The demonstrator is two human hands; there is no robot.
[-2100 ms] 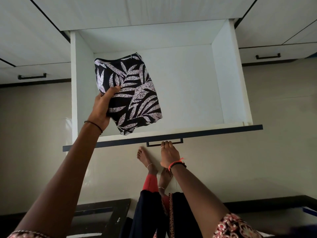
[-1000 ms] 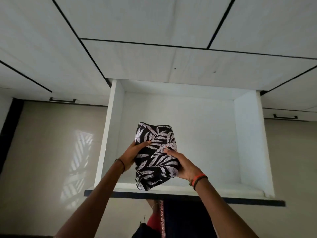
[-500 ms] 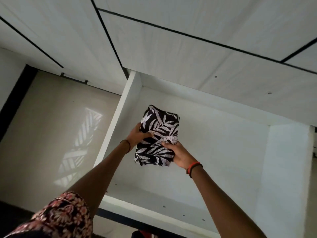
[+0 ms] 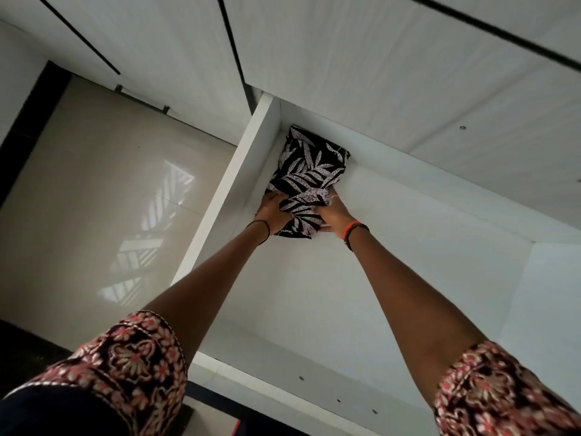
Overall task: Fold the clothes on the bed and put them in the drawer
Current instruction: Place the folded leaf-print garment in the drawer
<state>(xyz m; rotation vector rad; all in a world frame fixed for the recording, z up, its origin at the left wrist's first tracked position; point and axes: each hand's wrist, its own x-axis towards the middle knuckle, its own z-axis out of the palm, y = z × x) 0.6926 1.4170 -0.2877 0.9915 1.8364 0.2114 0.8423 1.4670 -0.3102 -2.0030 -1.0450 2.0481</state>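
Observation:
A folded black cloth with a white leaf print point(image 4: 309, 171) lies in the far left corner of the open white drawer point(image 4: 220, 196), against its left wall and the back. My left hand point(image 4: 273, 212) holds the cloth's near left edge, fingers curled into the fabric. My right hand point(image 4: 333, 214) grips the near right edge, with fabric over its fingers. Both arms reach deep into the drawer.
White wardrobe panels point(image 4: 377, 58) with black seams overhang the drawer's back. A glossy beige tiled floor point(image 4: 103, 190) lies to the left. The drawer's right wall point(image 4: 547, 294) and front rail point(image 4: 283, 394) bound its white floor.
Both hands have carried the folded cloth from mid-drawer to the far left back corner, where it now rests on the drawer floor. The view has shifted closer and leftward.

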